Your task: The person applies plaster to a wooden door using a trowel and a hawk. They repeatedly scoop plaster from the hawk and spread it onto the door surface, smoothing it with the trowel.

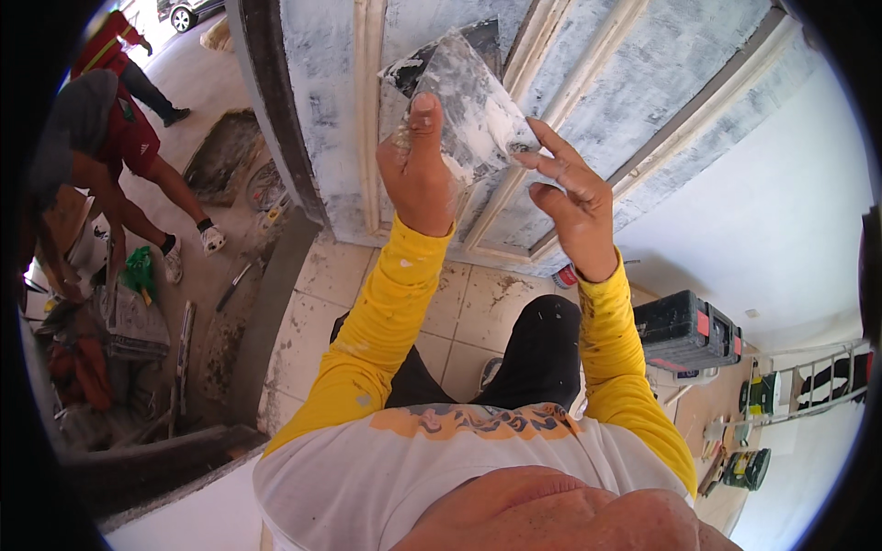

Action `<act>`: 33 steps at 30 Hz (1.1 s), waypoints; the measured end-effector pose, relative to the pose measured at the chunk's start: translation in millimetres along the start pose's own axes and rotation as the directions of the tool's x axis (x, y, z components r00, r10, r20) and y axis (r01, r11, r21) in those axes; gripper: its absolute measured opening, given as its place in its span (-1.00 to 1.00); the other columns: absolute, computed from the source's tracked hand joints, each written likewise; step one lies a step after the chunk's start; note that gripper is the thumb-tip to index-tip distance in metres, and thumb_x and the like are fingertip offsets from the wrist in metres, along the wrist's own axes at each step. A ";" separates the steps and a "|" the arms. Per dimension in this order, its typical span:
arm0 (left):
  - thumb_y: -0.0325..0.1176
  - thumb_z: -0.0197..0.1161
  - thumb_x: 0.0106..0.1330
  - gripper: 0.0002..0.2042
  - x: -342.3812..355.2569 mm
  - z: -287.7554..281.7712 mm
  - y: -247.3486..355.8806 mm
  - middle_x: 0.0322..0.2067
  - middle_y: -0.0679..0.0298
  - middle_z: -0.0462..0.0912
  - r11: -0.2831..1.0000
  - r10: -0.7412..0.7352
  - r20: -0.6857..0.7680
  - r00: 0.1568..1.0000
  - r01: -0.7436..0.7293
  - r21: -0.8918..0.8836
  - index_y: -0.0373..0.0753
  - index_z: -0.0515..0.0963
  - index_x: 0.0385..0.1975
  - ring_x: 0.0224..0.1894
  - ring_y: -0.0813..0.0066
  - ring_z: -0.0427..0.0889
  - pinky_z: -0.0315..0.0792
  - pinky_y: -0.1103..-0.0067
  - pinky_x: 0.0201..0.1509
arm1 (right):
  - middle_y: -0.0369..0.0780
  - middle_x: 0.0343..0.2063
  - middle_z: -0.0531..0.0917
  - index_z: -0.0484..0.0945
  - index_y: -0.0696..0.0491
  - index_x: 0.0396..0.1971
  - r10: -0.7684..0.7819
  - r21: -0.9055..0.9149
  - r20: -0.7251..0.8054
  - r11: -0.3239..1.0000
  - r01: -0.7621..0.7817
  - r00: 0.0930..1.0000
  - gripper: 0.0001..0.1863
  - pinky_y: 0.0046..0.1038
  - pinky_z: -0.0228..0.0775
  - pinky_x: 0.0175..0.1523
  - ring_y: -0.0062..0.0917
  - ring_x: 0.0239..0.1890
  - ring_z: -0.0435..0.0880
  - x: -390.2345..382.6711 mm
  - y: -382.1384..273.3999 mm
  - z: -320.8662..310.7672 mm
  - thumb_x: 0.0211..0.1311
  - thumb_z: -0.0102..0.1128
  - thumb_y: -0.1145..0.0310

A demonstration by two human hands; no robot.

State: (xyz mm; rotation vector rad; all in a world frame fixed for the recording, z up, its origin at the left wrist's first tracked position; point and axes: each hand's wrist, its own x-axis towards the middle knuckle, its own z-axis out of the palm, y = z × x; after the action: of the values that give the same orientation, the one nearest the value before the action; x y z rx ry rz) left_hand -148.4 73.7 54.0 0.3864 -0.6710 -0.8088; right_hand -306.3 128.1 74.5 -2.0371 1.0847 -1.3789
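In front of the panelled door, my left hand (423, 174) grips a flat, greyish see-through plate (459, 87) smeared with white putty. Its thumb lies over the plate's near face, while the other fingers are mostly hidden behind. A darker sheet (482, 41) shows past the plate's far edge; whether the two are joined I cannot tell. At the right corner, the fingertips of my right hand (579, 202) hold the plate's edge, with the thumb bent below and apart from it. White flecks mark both hands and yellow sleeves.
The door (322, 83) has raised mouldings and patchy grey-white paint. A black toolbox (684, 331) stands at right, with buckets (746, 468) and a ladder (818, 386) beyond. Left of the threshold, a bent-over person (83, 138) works among tools. Pale tiles (312, 275) lie below me.
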 end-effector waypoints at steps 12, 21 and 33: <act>0.00 0.25 0.35 -0.60 2.5 -9.0 -6.0 -0.46 0.43 0.56 0.999 -0.031 0.052 0.998 0.030 0.022 -0.31 0.65 -0.38 -0.35 0.70 0.38 0.26 0.73 -0.22 | -0.10 0.19 0.50 0.58 0.16 0.03 0.011 0.138 -0.060 0.990 -0.002 0.998 -0.47 -0.35 0.04 0.41 -0.35 0.31 0.38 6.1 -5.3 -16.4 -0.02 -0.01 0.74; -0.46 0.15 0.21 -0.56 18.3 -39.9 -19.9 -0.07 -0.22 0.60 0.287 0.544 0.626 0.560 -0.824 0.488 -0.47 0.43 0.11 -0.07 -0.12 0.64 0.50 0.33 0.03 | -0.11 0.14 0.55 0.51 0.11 0.14 -0.498 -0.659 -0.218 0.709 0.250 0.839 -0.45 -0.35 0.22 0.35 -0.38 0.26 0.44 60.9 -38.3 -132.7 0.04 0.11 0.60; -0.17 0.22 0.40 -0.61 9.5 -8.8 -6.8 -0.25 0.25 0.67 0.967 -0.234 0.095 0.968 0.242 -0.080 -0.50 0.62 -0.20 -0.19 0.64 0.51 0.37 0.64 0.00 | 0.10 -0.01 0.49 0.35 0.16 0.25 -0.742 -0.958 -0.271 0.268 -0.099 0.613 -0.34 -0.24 0.30 0.23 -0.02 0.09 0.44 188.7 -74.8 -318.1 0.01 -0.01 0.49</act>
State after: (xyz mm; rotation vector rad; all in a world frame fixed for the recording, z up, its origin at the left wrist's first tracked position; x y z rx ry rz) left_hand -141.3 62.6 47.5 0.3553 -0.6722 -1.0859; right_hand -534.5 39.8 361.7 -2.7028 2.3295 -2.2723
